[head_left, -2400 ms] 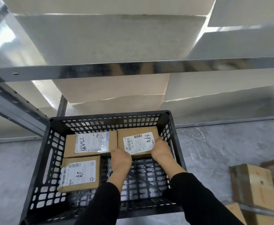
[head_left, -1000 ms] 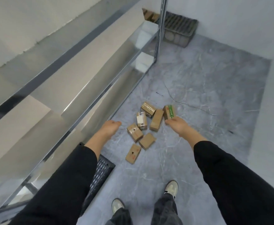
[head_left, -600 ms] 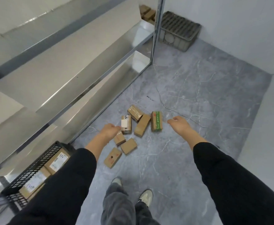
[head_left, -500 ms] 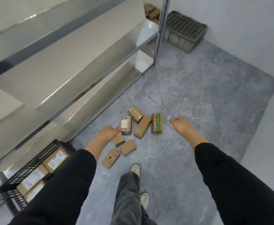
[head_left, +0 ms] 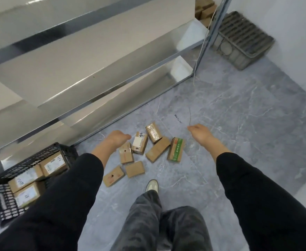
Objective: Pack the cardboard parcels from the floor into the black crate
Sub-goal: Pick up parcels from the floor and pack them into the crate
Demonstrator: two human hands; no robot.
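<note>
Several small cardboard parcels lie in a loose cluster on the grey floor, among them one with a white label (head_left: 139,142), a plain one (head_left: 157,149) and one with a green stripe (head_left: 175,149). The black crate (head_left: 2,200) stands at the lower left with three labelled parcels (head_left: 53,163) inside. My left hand (head_left: 115,138) hangs above the left edge of the cluster, holding nothing. My right hand (head_left: 201,134) hovers to the right of the cluster, also holding nothing. Both hands are seen from the back, fingers loosely curled.
A metal shelving rack (head_left: 94,69) runs along the left, its post (head_left: 202,49) at the far end. A grey plastic crate (head_left: 239,38) lies overturned by the far wall. My leg and shoe (head_left: 152,185) stand just below the parcels. White wall borders the right.
I have turned away from the crate, where both hands set a parcel down, and walked toward the parcels on the floor. The cluster now lies closer under my empty hands.
</note>
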